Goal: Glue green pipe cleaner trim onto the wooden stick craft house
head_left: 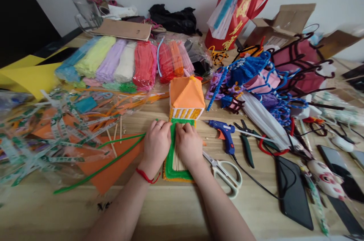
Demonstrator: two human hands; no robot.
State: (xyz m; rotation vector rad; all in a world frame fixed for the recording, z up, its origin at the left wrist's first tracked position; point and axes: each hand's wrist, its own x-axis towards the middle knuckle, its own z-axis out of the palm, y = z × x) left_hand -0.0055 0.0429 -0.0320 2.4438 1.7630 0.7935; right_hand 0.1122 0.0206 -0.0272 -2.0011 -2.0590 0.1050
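A small craft house model stands mid-table, with an orange pyramid roof [187, 95] and white and yellow striped walls. In front of it lies a flat base with a fuzzy green border [178, 174] and an inner panel of thin wooden sticks [178, 163]. My left hand [157, 142] is closed on the base's left side, with a green pipe cleaner [113, 164] trailing from it to the left. My right hand [188, 145] presses curled fingers onto the base's far part; whatever its fingertips pinch is hidden.
Scissors [227, 176], a blue glue gun [224, 133] and green-handled pliers [247, 144] lie to the right. Bundles of coloured pipe cleaners [125, 63] line the back. Plastic wrappers [57, 135] and orange sheets [102, 172] cover the left. A black phone [292, 191] lies right.
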